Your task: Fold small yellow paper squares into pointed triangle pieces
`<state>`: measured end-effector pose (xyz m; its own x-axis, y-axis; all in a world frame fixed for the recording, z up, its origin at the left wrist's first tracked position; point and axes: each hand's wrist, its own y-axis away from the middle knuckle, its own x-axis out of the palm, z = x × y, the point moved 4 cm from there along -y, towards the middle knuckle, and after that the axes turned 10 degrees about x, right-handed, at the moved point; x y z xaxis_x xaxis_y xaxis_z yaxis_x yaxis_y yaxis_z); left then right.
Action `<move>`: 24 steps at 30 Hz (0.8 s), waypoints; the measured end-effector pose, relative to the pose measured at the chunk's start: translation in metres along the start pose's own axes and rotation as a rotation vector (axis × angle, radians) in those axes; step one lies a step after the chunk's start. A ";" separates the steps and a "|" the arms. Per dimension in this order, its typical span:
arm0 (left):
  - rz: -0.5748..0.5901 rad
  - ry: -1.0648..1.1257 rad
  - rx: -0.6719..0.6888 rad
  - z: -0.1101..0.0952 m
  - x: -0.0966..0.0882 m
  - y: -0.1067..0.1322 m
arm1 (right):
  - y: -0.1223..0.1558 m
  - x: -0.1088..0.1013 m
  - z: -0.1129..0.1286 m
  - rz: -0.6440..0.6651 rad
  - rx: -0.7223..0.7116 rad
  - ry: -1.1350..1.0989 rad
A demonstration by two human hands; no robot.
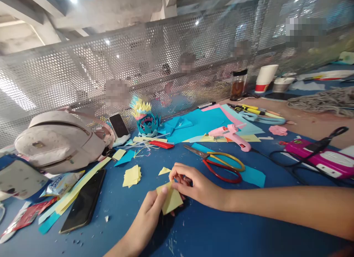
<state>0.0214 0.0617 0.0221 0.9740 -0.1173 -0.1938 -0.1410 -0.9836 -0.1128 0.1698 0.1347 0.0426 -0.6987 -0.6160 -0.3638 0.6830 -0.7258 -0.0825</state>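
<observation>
A small square of yellow paper [173, 202] is between my two hands, just above the blue table. My left hand [153, 209] is closed on it, thumb flat on its upper face and fingers hidden beneath. At its top corner my right hand [195, 185] pinches the edge between thumb and curled fingers. Just behind lies a small folded yellow paper triangle [165, 171]. To the left sits a loose stack of yellow paper squares [132, 175]. Scissors [212, 159] with one red and one yellow handle lie open beyond my right hand, partly on a blue paper strip [253, 175].
A pink glue gun [231, 135] with a black cord rests on coloured sheets [201, 120]. Behind are a red cutter [162, 144] and a layered paper model [148, 120]. A black phone [84, 201] and a pale backpack [61, 139] are left; a magenta power strip [318, 157] is right.
</observation>
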 end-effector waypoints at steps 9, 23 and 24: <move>0.021 -0.234 0.054 -0.004 -0.014 -0.004 | 0.001 -0.005 0.004 0.114 0.106 0.218; 0.144 -0.615 0.483 -0.005 -0.022 0.007 | 0.009 0.002 -0.003 0.172 -0.522 0.469; 0.169 -0.665 0.585 -0.007 -0.021 0.009 | 0.009 0.002 -0.003 0.193 -0.565 0.483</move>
<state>0.0008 0.0548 0.0322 0.6539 0.0281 -0.7561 -0.5177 -0.7121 -0.4742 0.1754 0.1280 0.0387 -0.4744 -0.4194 -0.7740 0.8791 -0.2725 -0.3911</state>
